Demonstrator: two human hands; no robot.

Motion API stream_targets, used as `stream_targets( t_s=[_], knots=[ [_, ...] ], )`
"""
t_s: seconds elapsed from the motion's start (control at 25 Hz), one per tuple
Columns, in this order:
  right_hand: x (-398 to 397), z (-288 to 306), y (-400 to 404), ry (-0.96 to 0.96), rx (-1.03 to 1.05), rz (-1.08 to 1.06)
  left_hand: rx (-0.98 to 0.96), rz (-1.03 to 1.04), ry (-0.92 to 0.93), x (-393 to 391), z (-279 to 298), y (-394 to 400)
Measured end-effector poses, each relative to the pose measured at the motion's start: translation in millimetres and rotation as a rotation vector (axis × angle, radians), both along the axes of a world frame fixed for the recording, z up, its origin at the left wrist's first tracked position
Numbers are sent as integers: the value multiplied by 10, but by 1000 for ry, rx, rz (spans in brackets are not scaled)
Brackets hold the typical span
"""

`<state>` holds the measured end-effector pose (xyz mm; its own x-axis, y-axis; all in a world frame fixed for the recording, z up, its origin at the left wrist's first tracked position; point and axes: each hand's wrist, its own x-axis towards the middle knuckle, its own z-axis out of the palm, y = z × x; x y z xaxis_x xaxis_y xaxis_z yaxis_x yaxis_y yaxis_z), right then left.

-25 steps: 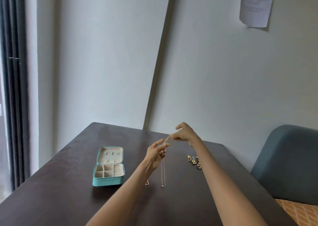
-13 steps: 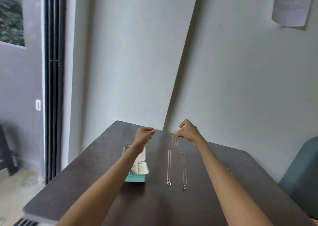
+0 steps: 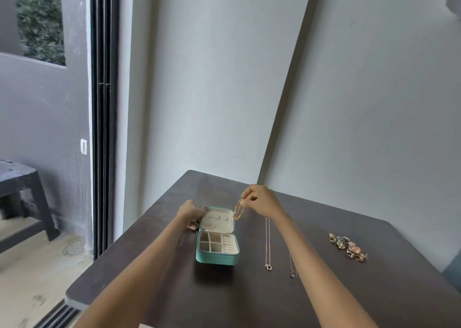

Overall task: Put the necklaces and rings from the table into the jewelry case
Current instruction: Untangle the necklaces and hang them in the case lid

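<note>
A teal jewelry case [image 3: 216, 257] lies open on the dark table [image 3: 249, 297], its cream lid flat and its compartments toward me. My right hand [image 3: 260, 200] pinches a gold chain necklace [image 3: 238, 210] that dangles in loops just over the lid's right edge. My left hand [image 3: 190, 211] rests with curled fingers at the lid's left edge; what it holds, if anything, is hidden. Two thin necklaces [image 3: 268, 243] [image 3: 292, 265] lie stretched out on the table right of the case. A cluster of rings [image 3: 348, 246] sits farther right.
A wall runs close behind the table's far edge. Left of the table stand a dark sliding door frame [image 3: 103, 128] and a black bench [image 3: 22, 190] outside. The table's left edge drops to a wooden floor.
My view turned left and down. My right hand carried the gold necklace leftward from above the two thin necklaces to the case lid. My left hand dropped to the lid's left edge.
</note>
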<state>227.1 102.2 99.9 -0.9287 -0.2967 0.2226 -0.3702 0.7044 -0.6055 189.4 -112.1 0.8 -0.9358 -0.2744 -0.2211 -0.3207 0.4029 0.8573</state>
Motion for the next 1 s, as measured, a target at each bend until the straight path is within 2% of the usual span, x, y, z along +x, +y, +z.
stream_targets(
  t_s=[0.16,0.32,0.48,0.72,1.0],
  knots=[
    [6,-70,-157,-59,-6,95,378,-90,-1,140,52,29],
    [12,-227,-263,-107,60,118,502,-182,150,272,-29,72],
    [-50,-400,-372,-79,69,92,558,-160,220,264,-186,120],
    [-148,-566,-539,63,106,-47,582,-193,252,266,-226,113],
    [-260,-683,-559,174,183,-17,585,-179,357,280,-278,159]
  ],
)
